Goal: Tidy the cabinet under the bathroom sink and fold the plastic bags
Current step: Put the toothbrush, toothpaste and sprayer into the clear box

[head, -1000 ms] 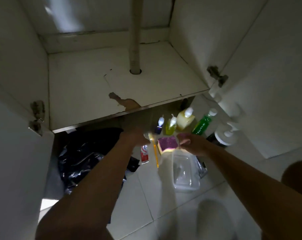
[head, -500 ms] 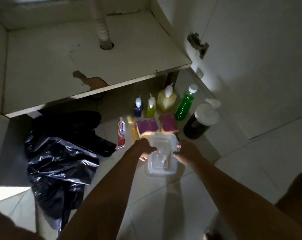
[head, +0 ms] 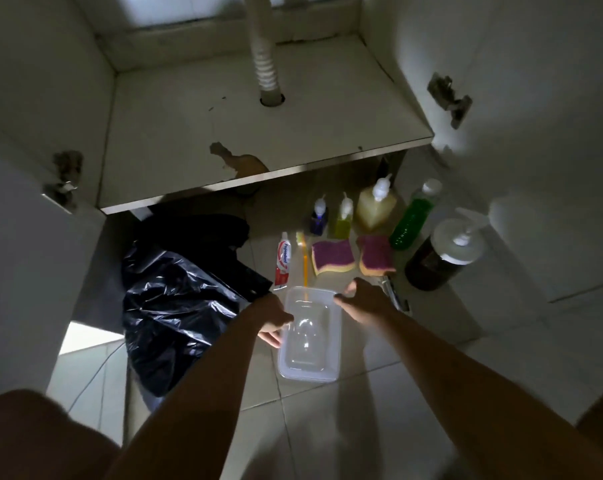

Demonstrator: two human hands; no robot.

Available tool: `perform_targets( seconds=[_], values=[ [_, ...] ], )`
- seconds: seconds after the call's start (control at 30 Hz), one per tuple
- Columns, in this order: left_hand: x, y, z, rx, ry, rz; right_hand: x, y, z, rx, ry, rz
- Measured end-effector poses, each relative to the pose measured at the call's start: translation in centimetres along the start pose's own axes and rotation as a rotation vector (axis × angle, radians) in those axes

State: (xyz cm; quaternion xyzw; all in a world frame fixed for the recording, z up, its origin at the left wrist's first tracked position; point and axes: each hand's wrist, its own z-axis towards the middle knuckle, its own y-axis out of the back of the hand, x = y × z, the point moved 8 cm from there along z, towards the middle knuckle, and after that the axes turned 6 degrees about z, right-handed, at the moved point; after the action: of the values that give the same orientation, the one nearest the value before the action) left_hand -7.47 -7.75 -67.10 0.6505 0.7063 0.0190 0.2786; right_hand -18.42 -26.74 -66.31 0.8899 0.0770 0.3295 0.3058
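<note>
Left hand (head: pixel 274 322) pinched the left rim of the clear container (head: pixel 310 358), centre frame, long axis pointing up-frame toward the cabinet (head: pixel 258 133); right hand (head: pixel 364 303), fingers loosely spread, hovered just beside its upper-right corner.

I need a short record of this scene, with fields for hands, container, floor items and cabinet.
Left hand: holds the left rim of the clear plastic container
Right hand: open at its far right corner, contact unclear
Floor items: black plastic bags, toothpaste tube, orange toothbrush, two purple sponges, five bottles
Cabinet floor: chipped at front edge, drain hose passes through
</note>
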Motion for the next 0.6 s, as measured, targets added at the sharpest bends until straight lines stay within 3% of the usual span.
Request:
perform_targets(
  seconds=[0.33,0.47,0.6],
  values=[
    [7.4,2.4,0.4,-0.088,0.061,-0.260,10.5,-2.4,4.8,-0.074,0.261,-0.232],
    [8.6,2.3,1.5,-0.084,0.043,-0.313,12.1,-4.4,7.6,-0.078,0.201,-0.340],
    [8.9,2.1,2.3,-0.070,0.028,-0.319,12.3,-6.2,9.1,-0.115,0.084,-0.281]
  ],
)
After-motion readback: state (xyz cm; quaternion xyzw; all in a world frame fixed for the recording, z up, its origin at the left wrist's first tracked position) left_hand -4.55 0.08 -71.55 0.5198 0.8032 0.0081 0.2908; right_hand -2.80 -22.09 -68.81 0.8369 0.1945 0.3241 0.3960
